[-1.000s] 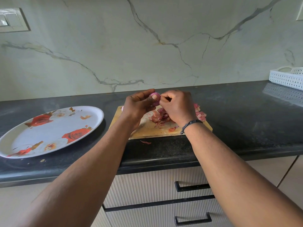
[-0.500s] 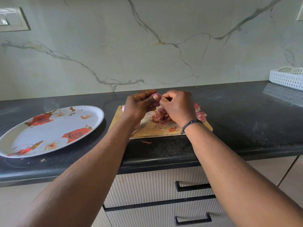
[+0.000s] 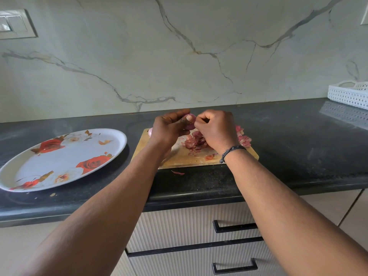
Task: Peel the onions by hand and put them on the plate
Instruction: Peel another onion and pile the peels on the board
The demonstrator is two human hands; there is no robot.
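Note:
My left hand (image 3: 169, 127) grips a small purple onion (image 3: 190, 121) above the wooden cutting board (image 3: 183, 156). My right hand (image 3: 216, 129) has its fingertips curled against the onion's right side, pinching at its skin. A heap of reddish onion peels (image 3: 196, 142) lies on the board under my hands. Another pale onion (image 3: 150, 132) peeks out at the board's far left corner, mostly hidden by my left hand. The oval white plate (image 3: 59, 168) with red roses sits to the left with no onions on it.
A stray peel (image 3: 178, 172) lies on the black counter (image 3: 298, 144) in front of the board. A white perforated basket (image 3: 350, 94) stands at the far right. Drawers with black handles (image 3: 235, 226) are below the counter edge.
Both hands stay over the board on the onion; my left thumb has shifted slightly across the onion. Nothing else moved.

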